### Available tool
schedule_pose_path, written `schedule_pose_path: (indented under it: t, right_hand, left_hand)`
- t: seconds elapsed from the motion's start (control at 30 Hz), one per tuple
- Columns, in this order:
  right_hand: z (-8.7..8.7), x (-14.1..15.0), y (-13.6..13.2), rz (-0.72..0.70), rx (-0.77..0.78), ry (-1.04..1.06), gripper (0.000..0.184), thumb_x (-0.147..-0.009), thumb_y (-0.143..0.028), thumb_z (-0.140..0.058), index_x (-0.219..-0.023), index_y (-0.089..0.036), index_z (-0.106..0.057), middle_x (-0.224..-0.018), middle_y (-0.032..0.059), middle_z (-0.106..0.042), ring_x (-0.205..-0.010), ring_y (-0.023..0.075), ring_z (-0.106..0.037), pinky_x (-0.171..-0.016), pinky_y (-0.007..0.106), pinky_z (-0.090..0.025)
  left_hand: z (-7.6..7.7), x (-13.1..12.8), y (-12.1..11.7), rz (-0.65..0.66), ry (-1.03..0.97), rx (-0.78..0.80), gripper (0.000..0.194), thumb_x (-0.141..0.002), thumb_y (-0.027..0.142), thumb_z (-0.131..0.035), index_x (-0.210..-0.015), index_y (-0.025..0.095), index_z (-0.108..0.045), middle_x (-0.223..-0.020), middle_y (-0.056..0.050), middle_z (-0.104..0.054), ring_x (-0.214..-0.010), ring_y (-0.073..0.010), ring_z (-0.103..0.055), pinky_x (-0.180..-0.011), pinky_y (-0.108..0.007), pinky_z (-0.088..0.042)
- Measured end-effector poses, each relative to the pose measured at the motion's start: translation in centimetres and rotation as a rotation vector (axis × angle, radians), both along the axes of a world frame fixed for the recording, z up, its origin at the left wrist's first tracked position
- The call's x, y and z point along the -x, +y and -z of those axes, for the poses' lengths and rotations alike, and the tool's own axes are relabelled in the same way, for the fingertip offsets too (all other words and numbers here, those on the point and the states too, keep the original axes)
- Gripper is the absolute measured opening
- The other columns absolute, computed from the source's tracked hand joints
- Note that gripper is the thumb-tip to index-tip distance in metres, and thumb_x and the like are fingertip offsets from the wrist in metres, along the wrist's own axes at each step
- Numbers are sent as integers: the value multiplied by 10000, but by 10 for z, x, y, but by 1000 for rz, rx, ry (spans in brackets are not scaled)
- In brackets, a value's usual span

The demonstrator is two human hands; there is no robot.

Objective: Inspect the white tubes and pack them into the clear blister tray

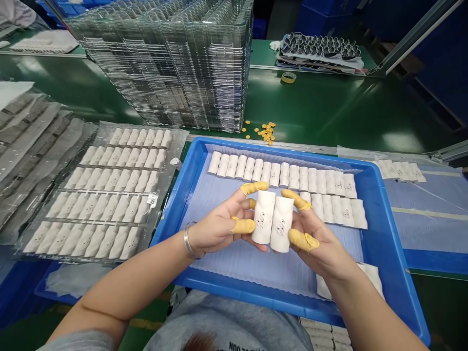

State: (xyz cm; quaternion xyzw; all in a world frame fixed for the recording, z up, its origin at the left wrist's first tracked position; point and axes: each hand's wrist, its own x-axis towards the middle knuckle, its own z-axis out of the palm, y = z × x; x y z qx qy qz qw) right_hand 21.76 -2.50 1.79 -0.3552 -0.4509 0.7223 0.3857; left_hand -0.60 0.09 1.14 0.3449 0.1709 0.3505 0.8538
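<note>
Side by side above the blue tray (226, 273), two white cylindrical pieces (272, 220) with dark script marks are held upright between both hands. My left hand (228, 219), with yellow finger covers and a silver bangle, is closed on the left piece. My right hand (314, 231), also in yellow finger covers, grips the right piece. Behind them a row of similar white pieces (274, 174) stands along the tray's far side. A shorter second row (336, 209) is at its right, and a few more pieces (371, 275) show partly behind my right forearm.
On the left lies a clear plastic tray (144, 209) filled with rows of white pieces. A tall stack of clear trays (175, 73) stands behind. Small yellow discs (268, 130) and a tape roll (288, 77) lie on the green table (329, 107). More white pieces (400, 170) sit far right.
</note>
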Motion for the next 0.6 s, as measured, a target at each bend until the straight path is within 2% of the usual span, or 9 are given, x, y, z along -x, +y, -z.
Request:
schedule_pose_path:
  t: [0.2, 0.4, 0.6]
  right_hand:
    - [4, -1, 0, -23, 14, 24, 609, -928, -409, -753, -1457, -435, -452, -1253, 55, -610, -990, 250, -631, -765, 334, -524]
    - [-2, 2, -1, -25, 40, 49, 525, -950, -429, -742, -1413, -463, -498, -1211, 28, -631, -938, 214, -624, -735, 295, -507]
    - [-2, 4, 0, -35, 44, 90, 496, -966, -416, -736, -1402, -484, -510, -1286, 2, -594, -851, 161, -629, -721, 270, -520]
  left_hand:
    - [-1, 1, -1, 4, -10, 27, 600, -844, 131, -691, -1349, 397, -506, -1140, -28, -576, -904, -181, -674, -746, -372, -639]
    - [0, 1, -2, -7, 1, 9, 640, -828, 160, -723, -1374, 384, -475, -1137, -36, -579, -869, -169, -667, -727, -350, -635]
    - [6, -3, -2, -19, 19, -76, 618, -848, 182, -745, -1366, 360, -460, -969, -3, -573, -734, -109, -640, -606, -220, -606]
